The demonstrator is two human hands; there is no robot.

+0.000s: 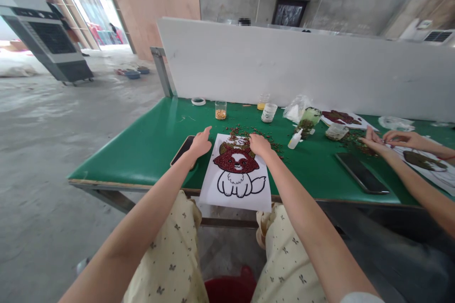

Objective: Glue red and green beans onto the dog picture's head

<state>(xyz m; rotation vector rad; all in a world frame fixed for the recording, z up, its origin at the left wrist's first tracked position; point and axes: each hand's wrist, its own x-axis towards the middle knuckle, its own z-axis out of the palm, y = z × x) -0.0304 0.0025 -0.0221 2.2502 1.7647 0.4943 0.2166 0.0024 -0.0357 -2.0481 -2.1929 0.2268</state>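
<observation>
A sheet of white paper [209,191] with a cartoon fox drawing lies in front of me, its lower edge past the table's front edge. Dark red beans fill the fox's face [227,164]; the body is bare outline. My left hand [202,144] hovers or rests left of the sheet, index finger stretched forward, holding nothing visible. Under its wrist lies a phone [182,150]. My right hand [260,146] is at the sheet's upper right, fingers bent together by the ears; whatever is between them is hidden. Loose beans [245,131] are scattered beyond the sheet.
On the green table [121,151] stand a cup of yellow kernels [221,112], a clear cup [269,112], a tape roll [198,102], a glue bottle [295,139] and a tipped jar [308,120]. A co-worker's hands [394,141] and another phone [360,173] are right. A white board [284,66] stands behind.
</observation>
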